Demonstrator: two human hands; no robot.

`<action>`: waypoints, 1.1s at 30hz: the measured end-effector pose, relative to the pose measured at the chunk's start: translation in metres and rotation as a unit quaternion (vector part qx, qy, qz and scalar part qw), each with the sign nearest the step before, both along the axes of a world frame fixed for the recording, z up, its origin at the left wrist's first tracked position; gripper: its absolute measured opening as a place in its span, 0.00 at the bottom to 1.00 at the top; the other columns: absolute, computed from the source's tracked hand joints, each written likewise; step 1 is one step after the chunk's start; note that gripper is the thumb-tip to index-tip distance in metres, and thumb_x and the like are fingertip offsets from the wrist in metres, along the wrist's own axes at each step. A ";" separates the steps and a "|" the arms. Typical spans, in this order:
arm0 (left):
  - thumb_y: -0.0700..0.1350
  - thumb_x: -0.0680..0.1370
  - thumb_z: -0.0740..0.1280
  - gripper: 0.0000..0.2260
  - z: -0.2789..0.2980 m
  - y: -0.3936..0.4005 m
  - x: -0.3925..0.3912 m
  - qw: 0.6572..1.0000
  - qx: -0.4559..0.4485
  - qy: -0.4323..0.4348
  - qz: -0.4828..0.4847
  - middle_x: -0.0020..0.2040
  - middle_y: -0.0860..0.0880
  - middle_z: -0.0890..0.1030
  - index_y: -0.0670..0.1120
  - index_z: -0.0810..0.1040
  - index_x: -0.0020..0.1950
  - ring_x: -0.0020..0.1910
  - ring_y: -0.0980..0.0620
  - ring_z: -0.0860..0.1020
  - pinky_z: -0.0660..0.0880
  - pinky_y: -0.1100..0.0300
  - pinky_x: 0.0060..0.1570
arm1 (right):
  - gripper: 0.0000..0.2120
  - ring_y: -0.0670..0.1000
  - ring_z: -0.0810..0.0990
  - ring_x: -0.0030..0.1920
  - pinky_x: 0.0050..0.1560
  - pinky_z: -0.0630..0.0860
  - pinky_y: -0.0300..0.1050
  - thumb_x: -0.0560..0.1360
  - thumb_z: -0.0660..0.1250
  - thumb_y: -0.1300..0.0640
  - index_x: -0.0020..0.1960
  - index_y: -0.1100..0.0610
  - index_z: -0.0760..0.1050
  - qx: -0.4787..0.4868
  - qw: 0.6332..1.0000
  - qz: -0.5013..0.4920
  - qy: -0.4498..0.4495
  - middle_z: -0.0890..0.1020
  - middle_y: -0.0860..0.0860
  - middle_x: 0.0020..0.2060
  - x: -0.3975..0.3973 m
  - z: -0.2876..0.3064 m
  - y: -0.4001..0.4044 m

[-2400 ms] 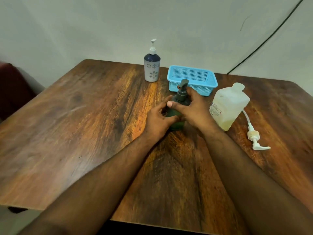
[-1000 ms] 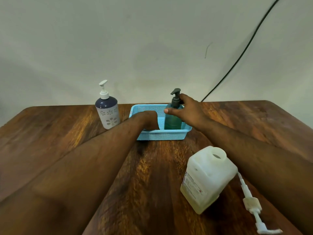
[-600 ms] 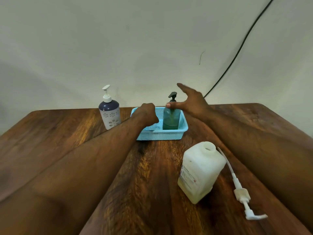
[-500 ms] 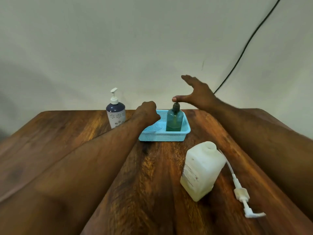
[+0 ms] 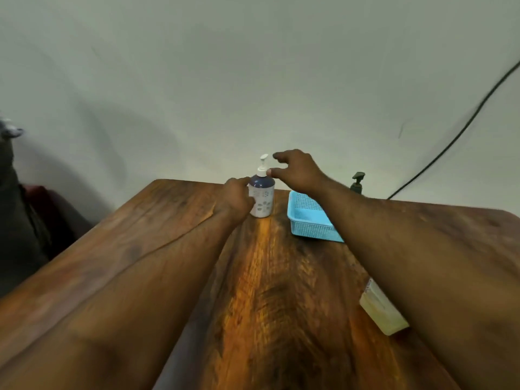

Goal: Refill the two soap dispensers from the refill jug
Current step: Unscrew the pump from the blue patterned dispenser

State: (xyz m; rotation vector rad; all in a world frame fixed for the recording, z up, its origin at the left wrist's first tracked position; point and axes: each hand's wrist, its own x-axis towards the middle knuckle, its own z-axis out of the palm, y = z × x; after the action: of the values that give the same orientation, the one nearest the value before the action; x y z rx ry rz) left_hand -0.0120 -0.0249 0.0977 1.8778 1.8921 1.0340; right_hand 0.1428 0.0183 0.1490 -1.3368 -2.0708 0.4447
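Both hands are out at the far edge of the table (image 5: 146,249) now, converging on the white-and-navy dispenser (image 5: 262,197) standing upright there. The left hand (image 5: 236,197) is against the bottle's left flank; from behind I can't tell whether the fingers are wrapped round it or only resting on it, so that grip is uncertain. The right hand (image 5: 295,171) hovers with fingers spread and relaxed, holding nothing, its thumb tip just beside the neck under the white pump head (image 5: 263,161) and its index finger above and to the right of the nozzle.

So the bottle sits directly between the two hands: body to the right of the left palm, pump collar just left of and below the right thumb. I'd judge it a rigid plastic bottle with a smooth, possibly slick surface, light if it's near empty, and top-heavy enough to tip if pushed high. Best hold looks like the left hand round the wide lower body to brace it, right fingers on the collar to twist the pump off, not on the thin nozzle.

To the right of the right wrist is the blue basket (image 5: 309,220), with the dark pump of the green dispenser (image 5: 357,181) poking up behind the forearm. The refill jug (image 5: 380,311) lies well back toward the body, under the right forearm, only a corner showing, with pale yellowish liquid low inside
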 end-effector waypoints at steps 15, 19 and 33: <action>0.39 0.73 0.75 0.44 -0.086 0.053 -0.032 0.993 -0.063 -0.098 -0.007 0.77 0.43 0.64 0.50 0.51 0.81 0.75 0.44 0.64 0.66 0.52 0.72 | 0.16 0.49 0.78 0.46 0.39 0.68 0.38 0.73 0.72 0.48 0.53 0.59 0.78 -0.050 0.988 -0.091 0.118 0.80 0.49 0.46 -0.055 -0.070 0.090; 0.38 0.71 0.76 0.46 -0.090 0.061 -0.021 0.987 -0.060 -0.142 -0.054 0.77 0.46 0.64 0.50 0.51 0.81 0.74 0.48 0.64 0.63 0.63 0.65 | 0.12 0.53 0.80 0.48 0.45 0.73 0.44 0.73 0.71 0.52 0.51 0.59 0.78 -0.022 0.989 -0.109 0.102 0.80 0.51 0.45 -0.053 -0.070 0.090; 0.47 0.68 0.80 0.36 -0.066 -0.054 0.028 0.948 0.148 -0.272 -0.076 0.64 0.53 0.75 0.57 0.63 0.69 0.60 0.59 0.78 0.79 0.61 0.55 | 0.12 0.49 0.82 0.47 0.52 0.80 0.50 0.69 0.76 0.48 0.46 0.55 0.81 -0.001 0.995 -0.033 0.090 0.84 0.49 0.44 0.003 -0.012 -0.079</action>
State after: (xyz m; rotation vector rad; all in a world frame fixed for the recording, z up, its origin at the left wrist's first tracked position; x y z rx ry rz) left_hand 0.0155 -0.0785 0.0314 1.6121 1.3130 1.6456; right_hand 0.1460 -0.0602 0.1369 -1.3124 -1.8743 0.5190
